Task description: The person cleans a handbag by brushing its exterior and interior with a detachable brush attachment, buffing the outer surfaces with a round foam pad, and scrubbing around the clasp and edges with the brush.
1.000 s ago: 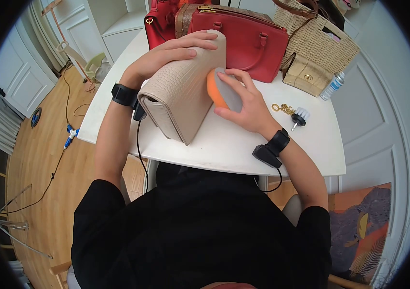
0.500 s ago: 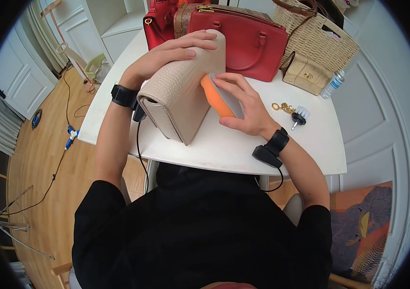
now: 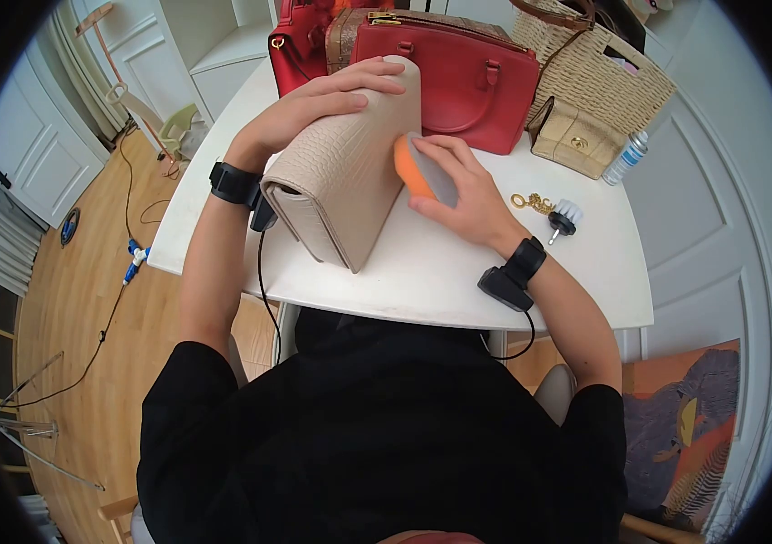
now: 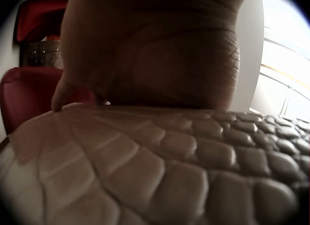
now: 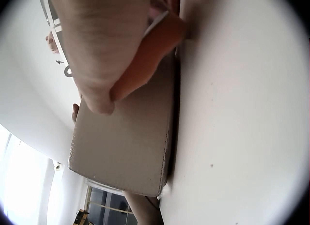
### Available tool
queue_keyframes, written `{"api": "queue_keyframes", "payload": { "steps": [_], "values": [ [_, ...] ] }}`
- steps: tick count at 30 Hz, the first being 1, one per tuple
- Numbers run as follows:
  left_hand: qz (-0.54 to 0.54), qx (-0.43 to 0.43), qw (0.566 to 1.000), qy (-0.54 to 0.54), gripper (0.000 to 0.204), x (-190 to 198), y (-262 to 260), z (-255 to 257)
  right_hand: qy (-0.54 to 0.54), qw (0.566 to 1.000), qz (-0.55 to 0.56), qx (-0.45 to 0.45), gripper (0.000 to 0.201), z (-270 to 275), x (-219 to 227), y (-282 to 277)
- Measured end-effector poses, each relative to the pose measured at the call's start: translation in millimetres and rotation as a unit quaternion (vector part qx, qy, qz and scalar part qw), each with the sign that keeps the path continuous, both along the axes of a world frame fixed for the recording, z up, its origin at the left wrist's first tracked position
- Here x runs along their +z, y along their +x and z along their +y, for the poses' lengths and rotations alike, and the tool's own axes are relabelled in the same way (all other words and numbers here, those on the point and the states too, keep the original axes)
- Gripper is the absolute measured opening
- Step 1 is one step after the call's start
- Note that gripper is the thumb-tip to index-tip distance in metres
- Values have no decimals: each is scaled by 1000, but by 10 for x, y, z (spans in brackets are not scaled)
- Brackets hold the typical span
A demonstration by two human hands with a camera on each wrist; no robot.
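A beige handbag [image 3: 349,172] with a crocodile-like texture stands upright on the white table. My left hand [image 3: 327,100] rests over its top, the fingers laid out across the leather. In the left wrist view, the palm [image 4: 150,65] is right above the raised scales. My right hand [image 3: 467,195] grips an orange and grey sponge pad [image 3: 411,168], thumb at the near end and fingers over the grey back. Its orange face is toward the bag's right side. From the right wrist, the sponge's orange layer [image 5: 150,55] shows against the bag's smooth panel [image 5: 121,142].
Behind stand a red handbag [image 3: 467,95], a woven straw bag [image 3: 594,72] and a small gold bag [image 3: 576,140]. At the right are a spray can [image 3: 626,160], a brush head with a metal shank [image 3: 565,218] and a gold chain [image 3: 531,203]. Cables hang from both wrist cameras.
The right hand and sponge dipped toward me with the sponge tilted, then moved back up and away along the bag's side. The left hand keeps its place on the bag.
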State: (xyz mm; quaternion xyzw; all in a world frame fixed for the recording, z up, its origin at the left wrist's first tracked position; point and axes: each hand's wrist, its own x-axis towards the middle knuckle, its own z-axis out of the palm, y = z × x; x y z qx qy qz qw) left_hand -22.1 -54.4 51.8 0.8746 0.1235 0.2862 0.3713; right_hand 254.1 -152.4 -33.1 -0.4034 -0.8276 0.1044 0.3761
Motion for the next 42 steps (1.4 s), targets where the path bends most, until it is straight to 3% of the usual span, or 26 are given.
{"api": "queue_keyframes", "payload": {
  "steps": [1,3,7,13,15,19,22,24,28,31,34,39,42],
  "values": [
    [-2,-3,1000,0,48,-4,1,7,-1,1000,0,0,77,-30,34,-13],
    [-5,-7,1000,-4,48,-3,10,0,58,993,12,107,78,-99,115,-63],
    [-11,-14,1000,-16,48,-4,17,-5,70,986,31,146,79,-167,151,-148],
    [-11,-15,1000,-8,48,-16,4,17,31,999,5,23,79,-79,63,-108],
    [-6,-9,1000,0,48,-3,7,0,-33,995,-7,-92,79,-37,20,-96],
    [1,8,1000,9,47,-1,19,-24,-44,994,-16,-102,79,-18,-11,-71],
    [-3,-9,1000,7,47,9,19,2,-2,1000,16,-26,80,-103,55,-124],
    [-7,-9,1000,-1,46,15,28,-14,74,994,28,77,83,-199,128,-199],
    [-20,-12,1000,-21,36,2,47,-8,156,975,27,157,85,-311,216,-373],
    [-22,-16,999,-23,36,5,39,-7,191,970,26,149,86,-246,171,-384],
    [-6,-5,1000,-10,41,24,33,-33,166,983,2,77,84,-144,121,-288],
    [0,10,1000,12,42,9,49,-22,21,998,17,-61,82,7,-14,-174],
    [0,14,1000,16,42,-11,60,-22,18,996,19,-83,82,-11,-47,-184]
  ]
}}
